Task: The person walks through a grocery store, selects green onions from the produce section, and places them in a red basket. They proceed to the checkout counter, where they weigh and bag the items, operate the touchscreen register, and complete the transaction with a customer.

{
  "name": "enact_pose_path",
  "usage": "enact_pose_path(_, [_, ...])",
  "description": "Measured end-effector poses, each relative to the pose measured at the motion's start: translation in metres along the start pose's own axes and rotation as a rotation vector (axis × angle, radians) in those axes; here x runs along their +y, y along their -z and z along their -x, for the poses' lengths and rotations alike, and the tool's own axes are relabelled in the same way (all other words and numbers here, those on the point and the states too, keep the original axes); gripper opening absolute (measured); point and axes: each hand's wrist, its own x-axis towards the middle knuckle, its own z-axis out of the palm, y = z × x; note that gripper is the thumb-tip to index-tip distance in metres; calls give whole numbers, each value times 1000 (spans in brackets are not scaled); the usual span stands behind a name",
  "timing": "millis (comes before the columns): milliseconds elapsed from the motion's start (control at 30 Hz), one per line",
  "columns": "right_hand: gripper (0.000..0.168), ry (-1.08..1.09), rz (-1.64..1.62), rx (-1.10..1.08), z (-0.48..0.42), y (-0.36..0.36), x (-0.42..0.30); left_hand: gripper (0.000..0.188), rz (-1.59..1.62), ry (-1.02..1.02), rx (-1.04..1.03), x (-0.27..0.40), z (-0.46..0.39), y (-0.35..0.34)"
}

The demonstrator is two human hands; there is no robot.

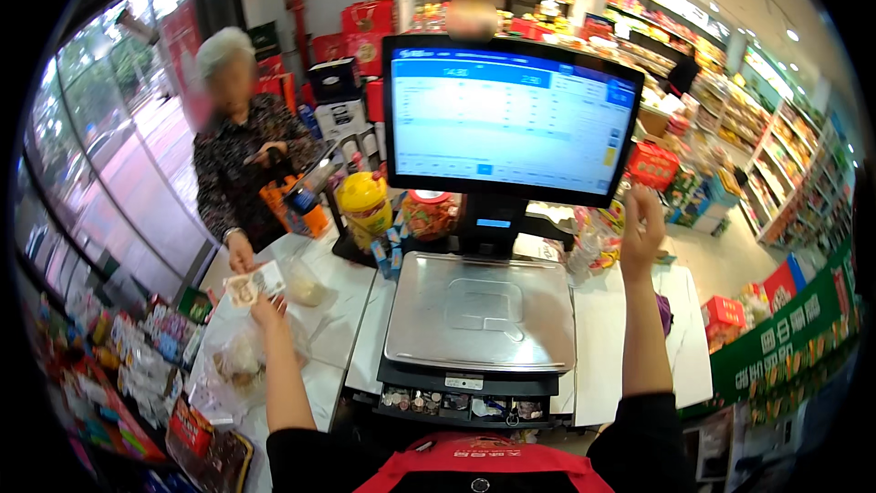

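Note:
At the left of the counter, my left hand [269, 309] has its fingers on the paper banknotes [254, 283]. A customer's hand [239, 252] holds the far side of the same notes. Below them, a clear plastic bag [236, 363] with pale, roundish food lies on the counter; a smaller clear bag [304, 284] is just beyond. My right hand [642, 229] is raised by the lower right corner of the lit monitor [513, 120], fingers bent, nothing visible in it. Whether it touches the monitor is unclear. A steel weighing platform [482, 311] lies between my arms.
Under the scale, a cash drawer [462, 405] stands partly out, with coins in its compartments. A yellow tub [363, 202] and a red-lidded jar [430, 212] stand left of the monitor's stand. The customer [246, 130] carries an orange and black bag [298, 204]. Stocked shelves [787, 164] line the right.

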Motion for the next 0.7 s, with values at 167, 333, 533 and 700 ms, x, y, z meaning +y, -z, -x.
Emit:
enact_pose_path(167, [35, 331, 395, 17, -69, -36, -19, 18, -63, -150, -190, 4, 45, 22])
enact_pose_path(333, [40, 330, 525, -28, -82, -46, -15, 13, -585, -318, -759, -28, 110, 75])
enact_pose_path(533, [42, 326, 412, -16, -36, -41, -26, 22, -609, 107, -1312, -36, 224, 88])
enact_pose_path(700, [43, 282, 375, -112, -8, -40, -31, 13, -809, -297, -1469, -58, 263, 87])
